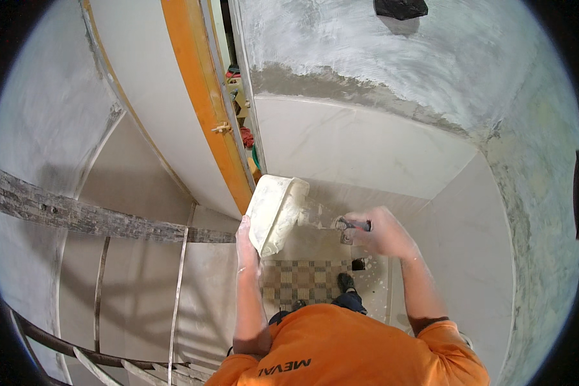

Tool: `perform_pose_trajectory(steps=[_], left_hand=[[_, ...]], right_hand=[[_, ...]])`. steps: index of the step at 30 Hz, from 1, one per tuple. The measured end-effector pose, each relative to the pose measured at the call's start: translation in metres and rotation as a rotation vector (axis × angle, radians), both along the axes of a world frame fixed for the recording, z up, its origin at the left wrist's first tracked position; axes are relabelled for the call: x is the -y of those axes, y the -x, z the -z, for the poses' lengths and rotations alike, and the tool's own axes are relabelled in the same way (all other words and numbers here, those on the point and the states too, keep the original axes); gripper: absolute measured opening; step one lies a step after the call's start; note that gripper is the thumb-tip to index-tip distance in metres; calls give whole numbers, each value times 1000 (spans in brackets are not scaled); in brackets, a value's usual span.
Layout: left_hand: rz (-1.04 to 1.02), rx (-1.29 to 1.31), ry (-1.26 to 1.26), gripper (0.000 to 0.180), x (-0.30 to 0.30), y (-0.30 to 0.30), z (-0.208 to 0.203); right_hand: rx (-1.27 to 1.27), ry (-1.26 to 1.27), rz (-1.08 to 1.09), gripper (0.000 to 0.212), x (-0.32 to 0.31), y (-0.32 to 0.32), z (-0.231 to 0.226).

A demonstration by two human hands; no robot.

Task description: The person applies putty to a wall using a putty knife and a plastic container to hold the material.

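Aslant, the tub (266, 209) rests in the left grip (244, 243).

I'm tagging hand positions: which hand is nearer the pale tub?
Left. The left hand holds the pale tub at its left side; the right hand, gripping a tool, is apart, to its right.

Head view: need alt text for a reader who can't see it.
A person's left hand holds a tilted off-white tub, while the right hand grips a dark-handled tool beside it. Below is a patch of checkered floor; ahead, a smooth pale wall with rough plaster above it; left, an orange-edged door.
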State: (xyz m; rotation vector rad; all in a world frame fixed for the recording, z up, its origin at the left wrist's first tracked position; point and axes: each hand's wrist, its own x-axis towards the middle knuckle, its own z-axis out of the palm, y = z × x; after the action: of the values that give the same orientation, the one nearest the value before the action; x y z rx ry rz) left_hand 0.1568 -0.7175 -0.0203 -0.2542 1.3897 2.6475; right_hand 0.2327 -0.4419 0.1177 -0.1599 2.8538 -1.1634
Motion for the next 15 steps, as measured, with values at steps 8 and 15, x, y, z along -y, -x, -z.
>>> perform_pose_trajectory(steps=[8,15], left_hand=[[46,-44,-42,62,14,-6,0],[25,-14,-163,63,13,-14,0]], right_hand=[[88,-164,-177,29,11,30,-16],[355,-25,-337,29,24,58,11]])
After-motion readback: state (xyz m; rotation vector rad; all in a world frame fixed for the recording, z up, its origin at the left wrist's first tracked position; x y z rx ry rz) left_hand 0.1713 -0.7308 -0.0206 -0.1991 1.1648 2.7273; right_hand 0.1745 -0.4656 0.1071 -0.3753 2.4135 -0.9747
